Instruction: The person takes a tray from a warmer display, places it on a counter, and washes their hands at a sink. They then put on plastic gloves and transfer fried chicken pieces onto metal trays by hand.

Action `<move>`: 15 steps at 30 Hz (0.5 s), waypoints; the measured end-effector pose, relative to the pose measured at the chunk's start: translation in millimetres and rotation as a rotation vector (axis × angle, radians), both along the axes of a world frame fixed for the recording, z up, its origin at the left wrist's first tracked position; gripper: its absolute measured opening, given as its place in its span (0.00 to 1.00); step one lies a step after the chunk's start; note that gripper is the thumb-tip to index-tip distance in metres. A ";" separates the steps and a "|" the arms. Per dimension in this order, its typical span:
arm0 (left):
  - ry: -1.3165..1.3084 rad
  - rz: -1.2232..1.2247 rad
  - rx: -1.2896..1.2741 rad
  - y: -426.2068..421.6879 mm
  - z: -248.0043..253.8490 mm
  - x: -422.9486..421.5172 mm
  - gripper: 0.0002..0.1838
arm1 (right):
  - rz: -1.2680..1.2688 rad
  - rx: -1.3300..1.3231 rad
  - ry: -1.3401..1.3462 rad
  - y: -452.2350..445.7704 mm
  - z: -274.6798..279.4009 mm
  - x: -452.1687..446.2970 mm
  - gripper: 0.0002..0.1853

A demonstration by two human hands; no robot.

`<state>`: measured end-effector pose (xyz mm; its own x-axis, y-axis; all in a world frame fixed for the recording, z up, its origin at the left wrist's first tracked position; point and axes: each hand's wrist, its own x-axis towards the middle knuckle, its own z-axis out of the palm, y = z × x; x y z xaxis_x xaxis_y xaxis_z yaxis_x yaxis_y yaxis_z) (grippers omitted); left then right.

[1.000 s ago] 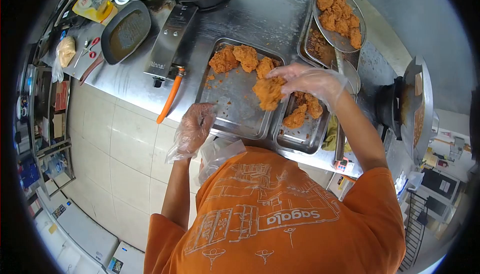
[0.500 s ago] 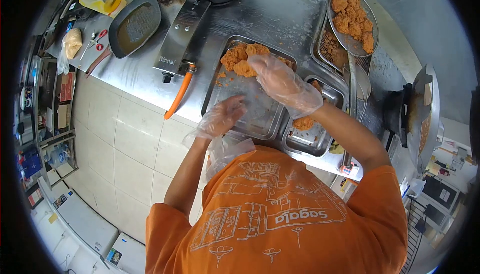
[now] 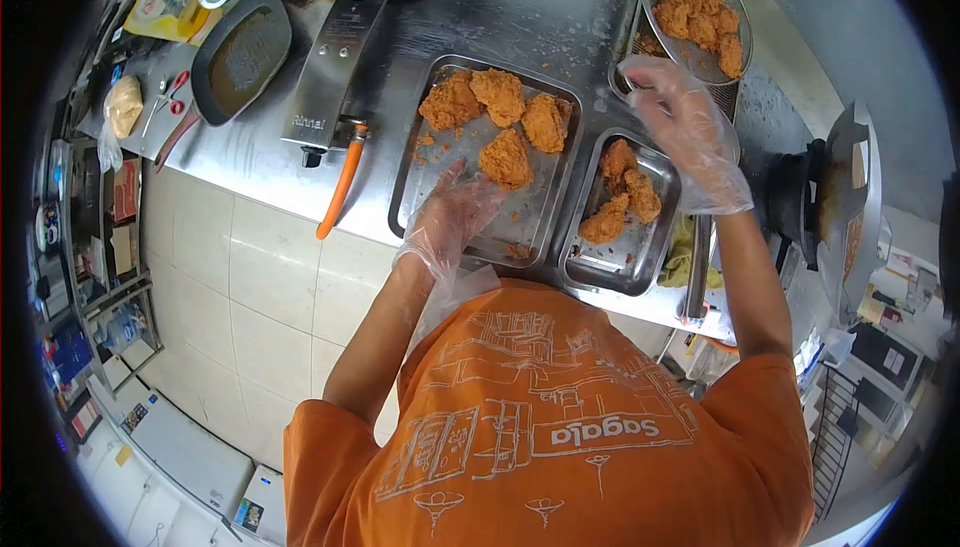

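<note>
Several pieces of fried chicken [image 3: 506,159] lie spaced out toward the back of the large metal tray [image 3: 400,187]. My left hand [image 3: 455,215], in a clear plastic glove, is over the tray's near left part. Its fingers are extended close to the nearest piece and hold nothing. My right hand [image 3: 690,132], gloved the same way, hovers by the near side of the round wire strainer [image 3: 748,22]. Its fingers are bent and apart, with nothing seen in them. More fried chicken [image 3: 698,12] is heaped in that strainer.
A smaller metal tray [image 3: 600,272] with a few chicken pieces stands right of the large one. The strainer's handle [image 3: 698,267] runs to the counter edge. At left are a Rinnai stove [image 3: 330,77], its orange hose [image 3: 343,182] and a square pan [image 3: 240,57].
My right hand has moved from the chicken in the large tray over to the strainer. The pieces in that tray now lie farther apart. My left hand has shifted slightly right.
</note>
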<state>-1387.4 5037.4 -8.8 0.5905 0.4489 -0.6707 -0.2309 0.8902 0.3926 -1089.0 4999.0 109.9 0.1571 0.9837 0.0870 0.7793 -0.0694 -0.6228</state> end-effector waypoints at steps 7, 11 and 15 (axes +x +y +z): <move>0.004 0.068 -0.066 0.8 -4.1 21.1 0.33 | -0.166 0.111 -0.107 -10.4 11.6 55.8 0.12; -0.008 0.049 -0.022 1.5 -3.6 40.7 0.31 | -0.410 0.147 -0.088 -12.1 1.3 119.4 0.12; -0.004 0.025 -0.001 7.0 -36.0 44.9 0.22 | -0.562 0.167 -0.047 -10.4 5.4 155.9 0.11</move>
<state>-1342.5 5044.4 -44.7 0.5814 0.4631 -0.6690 -0.2548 0.8845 0.3909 -933.1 4988.6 115.3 0.6425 0.7233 0.2530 0.6783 -0.3834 -0.6268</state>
